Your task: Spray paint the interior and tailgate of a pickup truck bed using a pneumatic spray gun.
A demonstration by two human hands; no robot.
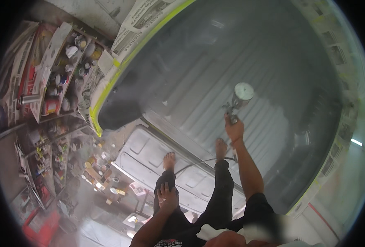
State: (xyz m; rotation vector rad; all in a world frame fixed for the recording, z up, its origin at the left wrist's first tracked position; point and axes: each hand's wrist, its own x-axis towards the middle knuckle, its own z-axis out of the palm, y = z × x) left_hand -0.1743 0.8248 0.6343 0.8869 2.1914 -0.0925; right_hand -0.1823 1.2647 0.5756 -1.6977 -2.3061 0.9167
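Observation:
In my right hand (234,129) is a spray gun (230,114) with a round, pale-topped cup (244,91), the fingers wrapped round its handle. The gun is over the ribbed grey floor of a truck bed (199,99), partly light grey and partly darker. A dark hose (197,161) curves behind my right wrist and past my legs. My left hand (166,198) lies on my left knee with its fingers stretched out, holding nothing. One bare foot (169,161) is on the pale lowered tailgate (143,154); my other foot (220,148) is at the bed's edge.
Newspaper (144,18) edged with yellow-green masking tape (149,39) covers the bed's rim. Shelves (46,74) of cans and jars stand at the left. More cans and bottles (96,173) litter the lower floor beside the tailgate. A red object (41,224) is at lower left.

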